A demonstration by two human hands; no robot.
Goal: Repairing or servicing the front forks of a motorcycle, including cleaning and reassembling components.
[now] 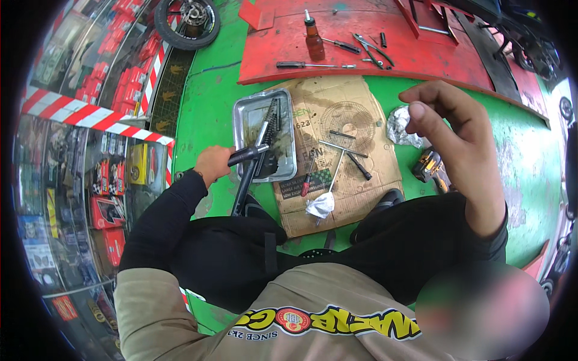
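Note:
My left hand (215, 164) is closed round the dark end piece of a black metal tube (245, 186), which looks like a motorcycle fork leg. The tube stands tilted at the near left edge of a metal tray (293, 123). A dark coil spring (273, 127) and a silver rod lie in the oily tray. My right hand (460, 129) is raised on the right, thumb and forefinger curved, with nothing visible between them. Below it sit a crumpled whitish rag (402, 127) and a yellow and black cordless power tool (428, 165).
Stained cardboard (385, 156) on the green floor bears a T-handle wrench (338, 171), a red-handled screwdriver (307, 182) and a white rag (321, 206). Beyond, a red platform (271, 48) holds a bottle (313, 43) and pliers (372, 50). Glass shelving (78, 105) borders the left.

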